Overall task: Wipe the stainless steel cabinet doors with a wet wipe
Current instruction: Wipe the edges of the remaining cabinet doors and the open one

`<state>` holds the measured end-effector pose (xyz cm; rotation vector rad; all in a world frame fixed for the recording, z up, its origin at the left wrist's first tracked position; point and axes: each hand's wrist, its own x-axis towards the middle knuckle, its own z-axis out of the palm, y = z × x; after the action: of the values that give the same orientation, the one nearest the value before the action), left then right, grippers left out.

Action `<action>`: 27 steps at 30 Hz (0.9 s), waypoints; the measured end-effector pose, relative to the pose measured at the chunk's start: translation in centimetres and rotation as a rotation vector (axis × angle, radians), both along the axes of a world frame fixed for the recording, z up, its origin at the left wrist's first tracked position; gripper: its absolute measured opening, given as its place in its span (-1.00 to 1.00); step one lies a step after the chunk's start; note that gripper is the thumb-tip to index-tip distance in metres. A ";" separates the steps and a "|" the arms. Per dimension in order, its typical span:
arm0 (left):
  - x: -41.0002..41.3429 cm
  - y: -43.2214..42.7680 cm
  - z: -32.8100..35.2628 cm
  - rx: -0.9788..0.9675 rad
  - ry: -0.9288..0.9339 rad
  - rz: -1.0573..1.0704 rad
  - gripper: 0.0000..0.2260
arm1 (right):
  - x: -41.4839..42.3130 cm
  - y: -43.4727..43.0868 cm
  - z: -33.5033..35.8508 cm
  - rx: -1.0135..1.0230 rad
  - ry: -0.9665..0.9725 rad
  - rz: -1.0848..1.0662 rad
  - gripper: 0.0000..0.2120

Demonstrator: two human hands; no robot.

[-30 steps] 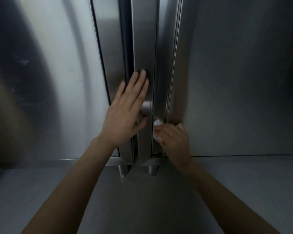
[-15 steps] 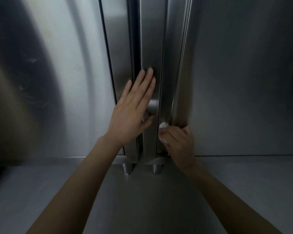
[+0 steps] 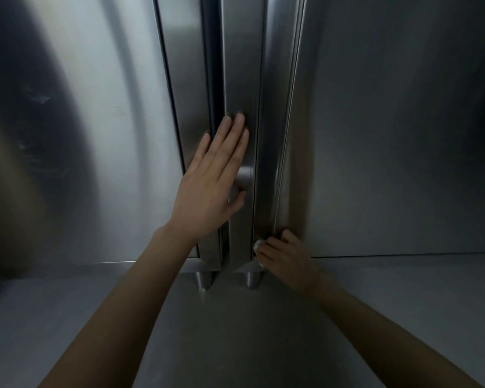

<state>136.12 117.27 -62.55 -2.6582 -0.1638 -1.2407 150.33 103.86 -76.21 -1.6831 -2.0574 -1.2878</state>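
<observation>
Head view: flat-fingered left hand [image 3: 207,189] braces the brushed stainless steel cabinet doors [image 3: 375,135], likely for steadiness, while right hand [image 3: 287,260] pinches a crumpled white wet wipe [image 3: 257,244].

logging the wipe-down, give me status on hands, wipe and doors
Left hand flat on the centre strip. Right hand grips the wipe, low at the edge of the right door. No obstruction seen.

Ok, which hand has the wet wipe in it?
The right hand, curled round the white wet wipe low at the inner edge of the right door; the left hand lies flat, fingers straight, holding nothing.
</observation>
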 end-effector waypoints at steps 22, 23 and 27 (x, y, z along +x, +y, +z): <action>-1.6 -0.3 1.0 0.002 0.102 0.009 -0.28 | 1.3 0.6 14.8 0.286 -0.040 0.120 -0.89; -1.9 -0.1 1.2 0.014 0.126 0.014 -0.29 | 1.4 0.8 17.4 0.373 -0.020 0.118 -0.86; -3.0 0.2 2.0 0.042 0.222 0.029 -0.35 | 1.2 2.0 23.9 0.610 0.111 0.120 -0.85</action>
<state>133.13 117.43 -60.55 -2.7217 -0.1395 -0.9213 151.52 105.88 -52.27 -1.2959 -1.4631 -1.5334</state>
